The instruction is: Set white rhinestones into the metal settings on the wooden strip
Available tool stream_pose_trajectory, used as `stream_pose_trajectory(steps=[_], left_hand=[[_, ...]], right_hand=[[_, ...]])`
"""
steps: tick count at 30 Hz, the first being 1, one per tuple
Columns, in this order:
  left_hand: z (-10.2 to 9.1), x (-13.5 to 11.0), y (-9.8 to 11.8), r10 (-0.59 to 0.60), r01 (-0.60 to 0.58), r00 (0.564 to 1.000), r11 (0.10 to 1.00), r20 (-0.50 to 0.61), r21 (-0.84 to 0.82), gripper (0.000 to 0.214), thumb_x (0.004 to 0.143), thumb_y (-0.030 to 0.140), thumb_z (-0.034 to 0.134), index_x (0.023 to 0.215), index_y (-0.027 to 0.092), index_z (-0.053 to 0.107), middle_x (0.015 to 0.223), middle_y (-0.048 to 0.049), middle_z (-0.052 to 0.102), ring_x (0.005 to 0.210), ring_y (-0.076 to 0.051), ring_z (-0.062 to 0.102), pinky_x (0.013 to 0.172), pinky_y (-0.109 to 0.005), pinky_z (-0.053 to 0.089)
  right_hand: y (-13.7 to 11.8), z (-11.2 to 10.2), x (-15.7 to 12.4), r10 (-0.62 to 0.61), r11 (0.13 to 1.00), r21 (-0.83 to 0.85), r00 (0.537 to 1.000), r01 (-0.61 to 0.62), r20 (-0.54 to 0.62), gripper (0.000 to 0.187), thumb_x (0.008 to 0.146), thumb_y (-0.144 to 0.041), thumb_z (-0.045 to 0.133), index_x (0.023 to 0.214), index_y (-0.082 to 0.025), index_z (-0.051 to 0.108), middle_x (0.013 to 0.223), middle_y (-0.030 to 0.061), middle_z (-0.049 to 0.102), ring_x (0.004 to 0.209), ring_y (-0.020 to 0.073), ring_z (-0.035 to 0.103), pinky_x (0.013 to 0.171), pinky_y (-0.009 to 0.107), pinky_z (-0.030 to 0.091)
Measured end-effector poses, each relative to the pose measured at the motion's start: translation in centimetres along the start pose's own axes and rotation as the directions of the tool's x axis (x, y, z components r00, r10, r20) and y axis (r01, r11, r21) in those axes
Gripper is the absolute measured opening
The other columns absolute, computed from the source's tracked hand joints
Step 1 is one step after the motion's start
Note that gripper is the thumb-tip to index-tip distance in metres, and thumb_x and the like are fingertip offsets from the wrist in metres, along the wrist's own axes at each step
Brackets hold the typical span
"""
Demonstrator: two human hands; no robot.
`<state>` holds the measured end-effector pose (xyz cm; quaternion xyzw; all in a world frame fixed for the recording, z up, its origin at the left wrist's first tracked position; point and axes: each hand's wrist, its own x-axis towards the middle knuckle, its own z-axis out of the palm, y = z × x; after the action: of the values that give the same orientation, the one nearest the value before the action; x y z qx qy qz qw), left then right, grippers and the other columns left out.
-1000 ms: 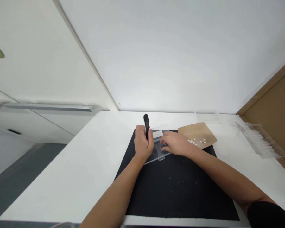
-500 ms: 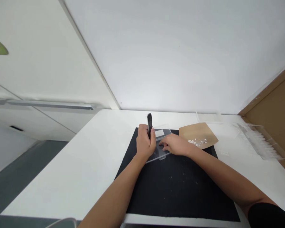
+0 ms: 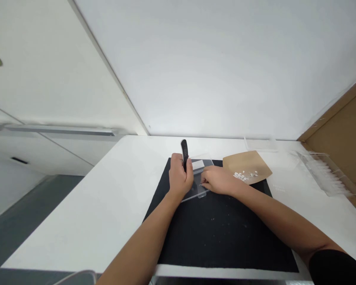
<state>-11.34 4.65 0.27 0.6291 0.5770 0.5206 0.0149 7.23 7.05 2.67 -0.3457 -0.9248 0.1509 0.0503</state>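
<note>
My left hand (image 3: 180,174) is wrapped around a black-handled tool (image 3: 184,149); its handle sticks up above my fist, and its lower end is hidden. Below both hands lies a shallow clear plastic box (image 3: 192,192) with a white label (image 3: 198,165) near its far side. My right hand (image 3: 215,179) is over the box's right part, fingers curled together and thumb tucked in. Whatever those fingers pinch, if anything, is too small to make out.
A black mat (image 3: 225,237) lies under the box on the white table (image 3: 86,213). Right of my hands, a brown paper sheet (image 3: 250,162) bears a heap of small white pieces (image 3: 240,175). Clear plastic racks (image 3: 323,174) stand at the right beside a cardboard panel (image 3: 344,114).
The fingers of my right hand, spread lower over the box before, have curled together. My left hand keeps its grip on the black-handled tool. The view has shifted slightly.
</note>
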Motion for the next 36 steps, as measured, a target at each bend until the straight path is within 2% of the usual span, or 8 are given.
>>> stream_pose_trajectory(steps=[3, 8, 12, 15, 25, 31, 34, 36], left_hand=[[0.0, 0.0, 0.0, -0.003, 0.003, 1.0, 1.0, 0.0, -0.002, 0.009, 0.104, 0.031, 0.051, 0.1, 0.023, 0.051, 0.085, -0.0022, 0.052, 0.072, -0.021, 0.057, 0.066, -0.035, 0.045], [-0.1, 0.0, 0.1, 0.012, -0.011, 1.0, 1.0, -0.004, 0.019, 0.01, 0.104, 0.031, 0.052, 0.098, 0.023, 0.05, 0.085, -0.0025, 0.052, 0.073, -0.021, 0.057, 0.066, -0.035, 0.045], [-0.1, 0.0, 0.1, 0.023, -0.022, 1.0, 0.999, -0.002, 0.024, 0.009, 0.104, 0.03, 0.052, 0.098, 0.023, 0.05, 0.089, -0.0038, 0.053, 0.075, -0.021, 0.057, 0.068, -0.035, 0.046], [-0.1, 0.0, 0.1, 0.016, -0.016, 1.0, 1.0, -0.003, 0.015, 0.009, 0.104, 0.031, 0.052, 0.1, 0.023, 0.051, 0.091, -0.0041, 0.053, 0.076, -0.021, 0.058, 0.068, -0.036, 0.047], [-0.2, 0.1, 0.1, 0.025, -0.025, 1.0, 1.0, 0.0, 0.009, 0.009, 0.104, 0.031, 0.051, 0.1, 0.023, 0.051, 0.089, -0.0036, 0.051, 0.076, -0.021, 0.056, 0.069, -0.036, 0.045], [-0.2, 0.1, 0.1, 0.042, -0.042, 0.999, 0.999, 0.0, 0.01, 0.009, 0.103, 0.03, 0.052, 0.097, 0.024, 0.049, 0.087, -0.0027, 0.049, 0.075, -0.021, 0.054, 0.07, -0.036, 0.044], [-0.2, 0.0, 0.1, 0.046, -0.046, 0.999, 0.999, 0.0, 0.006, 0.01, 0.104, 0.03, 0.052, 0.097, 0.024, 0.048, 0.088, -0.0027, 0.049, 0.076, -0.021, 0.054, 0.069, -0.035, 0.044], [-0.2, 0.0, 0.0, 0.055, -0.055, 0.998, 0.998, -0.003, 0.012, 0.009, 0.104, 0.03, 0.052, 0.098, 0.024, 0.049, 0.09, -0.0033, 0.049, 0.077, -0.021, 0.054, 0.07, -0.036, 0.044]], right_hand=[[0.2, -0.1, 0.0, 0.002, 1.0, 0.0, 1.0, -0.002, -0.016, 0.009, 0.091, -0.029, 0.071, 0.091, -0.021, 0.075, 0.104, 0.0058, 0.074, 0.096, 0.0203, 0.068, 0.072, 0.026, 0.043], [0.4, 0.2, 0.4, 0.017, 0.999, 0.044, 1.0, -0.016, -0.005, 0.003, 0.086, -0.024, 0.073, 0.086, -0.022, 0.073, 0.088, -0.0004, 0.076, 0.082, 0.0153, 0.069, 0.066, 0.025, 0.041], [0.3, 0.3, 0.4, 0.052, 0.997, 0.063, 0.999, -0.052, -0.001, 0.017, 0.089, -0.026, 0.072, 0.105, -0.021, 0.074, 0.088, -0.0006, 0.079, 0.083, 0.0156, 0.071, 0.069, 0.025, 0.043], [0.1, -0.2, 0.2, 0.05, 0.998, 0.042, 0.999, -0.05, -0.001, 0.027, 0.09, -0.029, 0.07, 0.116, -0.026, 0.073, 0.089, -0.0009, 0.08, 0.091, 0.019, 0.072, 0.068, 0.026, 0.042], [-0.1, -1.0, -0.1, 0.028, 0.997, -0.069, 0.999, -0.026, 0.025, 0.022, 0.089, -0.028, 0.066, 0.107, -0.03, 0.078, 0.097, 0.0009, 0.08, 0.089, 0.0209, 0.072, 0.067, 0.028, 0.04], [0.1, -0.6, 0.1, 0.081, 0.996, -0.042, 0.996, -0.082, -0.035, 0.017, 0.09, -0.027, 0.063, 0.099, -0.027, 0.078, 0.095, 0.0031, 0.08, 0.088, 0.0213, 0.071, 0.068, 0.028, 0.039], [0.2, -0.8, 0.1, 0.09, 0.996, -0.008, 0.996, -0.09, -0.026, 0.008, 0.088, -0.029, 0.068, 0.09, -0.026, 0.075, 0.091, 0.0005, 0.079, 0.085, 0.0186, 0.07, 0.067, 0.027, 0.038], [0.5, -1.2, 0.0, 0.094, 0.996, 0.014, 0.995, -0.093, -0.026, 0.007, 0.088, -0.03, 0.071, 0.093, -0.025, 0.074, 0.091, -0.001, 0.079, 0.085, 0.0171, 0.07, 0.066, 0.026, 0.038]])
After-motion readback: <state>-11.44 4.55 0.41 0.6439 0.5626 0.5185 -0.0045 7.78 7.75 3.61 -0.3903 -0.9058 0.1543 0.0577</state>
